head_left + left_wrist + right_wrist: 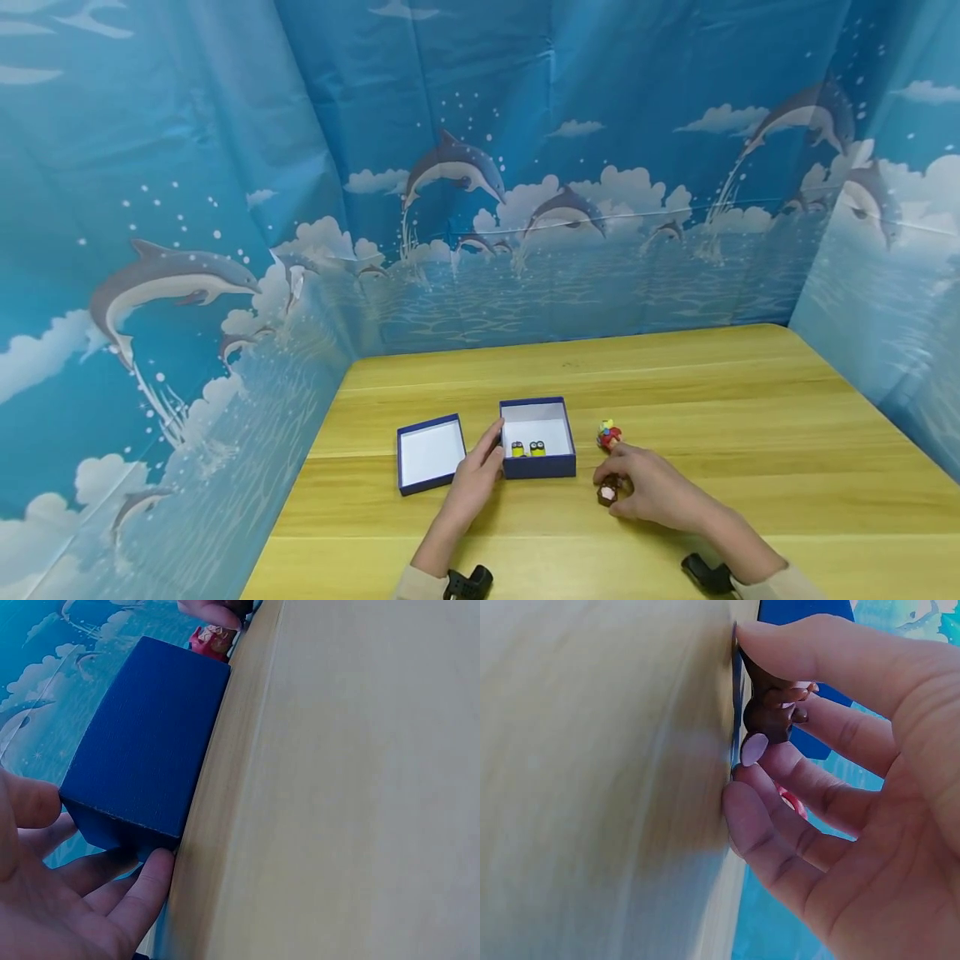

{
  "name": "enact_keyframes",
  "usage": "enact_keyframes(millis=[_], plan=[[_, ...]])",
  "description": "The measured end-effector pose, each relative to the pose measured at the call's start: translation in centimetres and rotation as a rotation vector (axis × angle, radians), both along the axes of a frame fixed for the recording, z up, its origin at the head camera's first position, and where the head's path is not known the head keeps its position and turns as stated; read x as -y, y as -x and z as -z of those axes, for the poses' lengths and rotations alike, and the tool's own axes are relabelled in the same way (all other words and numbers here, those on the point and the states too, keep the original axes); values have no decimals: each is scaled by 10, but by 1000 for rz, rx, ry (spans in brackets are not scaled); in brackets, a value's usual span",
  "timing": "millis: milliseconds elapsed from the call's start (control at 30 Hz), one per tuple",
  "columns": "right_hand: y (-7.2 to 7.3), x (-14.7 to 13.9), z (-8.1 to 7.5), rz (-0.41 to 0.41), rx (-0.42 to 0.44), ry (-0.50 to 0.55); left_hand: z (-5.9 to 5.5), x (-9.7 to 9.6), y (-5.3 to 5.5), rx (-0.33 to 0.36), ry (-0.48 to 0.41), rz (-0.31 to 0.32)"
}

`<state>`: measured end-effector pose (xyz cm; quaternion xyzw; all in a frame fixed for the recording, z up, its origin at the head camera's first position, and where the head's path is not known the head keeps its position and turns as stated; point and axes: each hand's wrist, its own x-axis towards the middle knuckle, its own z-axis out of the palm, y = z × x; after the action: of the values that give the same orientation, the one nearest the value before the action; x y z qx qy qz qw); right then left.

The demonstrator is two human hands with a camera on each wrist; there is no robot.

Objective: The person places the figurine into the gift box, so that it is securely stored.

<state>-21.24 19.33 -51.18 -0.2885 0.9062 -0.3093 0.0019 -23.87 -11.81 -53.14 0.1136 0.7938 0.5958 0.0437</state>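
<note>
My left hand (pixel 476 481) rests against the left side of an open dark blue box (pixel 540 467) with a white inside. In the left wrist view its fingers lie along the box's end, with the thumb near an upper corner. Two small yellow minion figures (pixel 537 448) are in the front part of the box. To the right of it, my right hand (pixel 660 492) pinches a small brown toy figurine (pixel 769 712) between thumb and fingers, low at the table. Just beyond that hand is a red toy figurine (pixel 609 435) with yellow and blue on top, partly hidden by the fingers.
A shallow blue-rimmed lid (pixel 431 454), white inside, lies left of the box. All of this is on a yellow wood-grain table (pixel 675 375). Behind and at both sides hangs a blue curtain (pixel 480 300) printed with dolphins.
</note>
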Motion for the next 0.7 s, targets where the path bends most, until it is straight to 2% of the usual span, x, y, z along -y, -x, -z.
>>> enact_keyframes(millis=[267,700], plan=[[-1,1,-1,39,-16,-36,-2,0,0,-6,21,-10],[1,0,-2,47,-32,-40,-3,0,0,-10,39,-11]])
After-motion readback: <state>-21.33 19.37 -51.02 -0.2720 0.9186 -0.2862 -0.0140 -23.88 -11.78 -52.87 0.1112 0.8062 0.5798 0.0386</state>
